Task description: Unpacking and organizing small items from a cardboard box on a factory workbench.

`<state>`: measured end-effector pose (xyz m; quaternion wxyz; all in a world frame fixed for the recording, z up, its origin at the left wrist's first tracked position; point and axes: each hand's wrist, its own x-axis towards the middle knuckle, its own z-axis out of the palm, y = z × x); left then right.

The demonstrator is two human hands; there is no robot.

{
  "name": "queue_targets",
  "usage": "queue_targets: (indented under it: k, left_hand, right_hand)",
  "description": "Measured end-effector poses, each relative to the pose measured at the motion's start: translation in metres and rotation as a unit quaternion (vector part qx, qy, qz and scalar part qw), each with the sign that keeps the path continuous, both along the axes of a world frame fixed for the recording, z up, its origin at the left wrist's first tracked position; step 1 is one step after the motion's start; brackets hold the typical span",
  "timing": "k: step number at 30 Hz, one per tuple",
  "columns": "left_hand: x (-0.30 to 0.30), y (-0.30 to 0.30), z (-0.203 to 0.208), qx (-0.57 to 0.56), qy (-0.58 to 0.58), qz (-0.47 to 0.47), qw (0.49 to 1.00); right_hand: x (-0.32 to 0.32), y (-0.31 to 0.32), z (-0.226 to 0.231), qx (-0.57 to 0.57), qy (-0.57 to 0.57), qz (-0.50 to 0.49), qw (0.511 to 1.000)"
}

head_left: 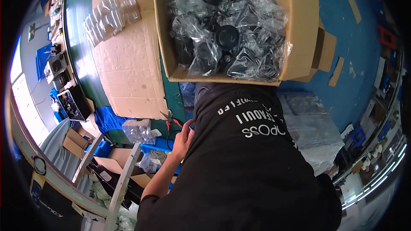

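Your left hand (183,140) rests by the side of your black shirt (239,167), fingers bent — whether they close on anything, I cannot tell — and your right is out of sight, while red-handled cutters (172,122) lie just beyond your left fingers, probably for easy reach. Before your torso the carton (299,30) stands open, its stiff brown walls presumably keeping the slippery bagged pieces together: smooth, round black parts (227,37) in crinkled, glossy film. To the left, clear ribbed plastic trays (112,17) sit on flat, creased cardboard (130,77), perhaps to protect the green tabletop (79,34).
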<state>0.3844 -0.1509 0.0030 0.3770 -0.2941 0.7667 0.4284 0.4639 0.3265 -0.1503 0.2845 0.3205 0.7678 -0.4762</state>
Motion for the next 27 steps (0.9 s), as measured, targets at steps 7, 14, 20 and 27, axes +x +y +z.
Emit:
queue_targets:
  k: [7,14,20,27]
  left_hand:
    - [-0.056,0.005,-0.032,-0.003,0.128,-0.301,0.945]
    - [-0.058,0.004,-0.047,0.009,0.326,-0.331,0.885]
    - [-0.087,0.007,-0.053,0.079,0.300,-0.317,0.896]
    - [-0.160,0.065,-0.060,0.215,0.229,-0.311,0.897]
  right_hand:
    - [0.021,-0.039,0.051,0.083,0.016,-0.098,0.992]
    - [-0.019,-0.071,0.037,0.082,0.012,-0.116,0.990]
    - [-0.064,-0.074,0.055,0.104,0.020,-0.168,0.980]
    - [-0.171,-0.102,0.122,-0.090,0.056,0.155,0.982]
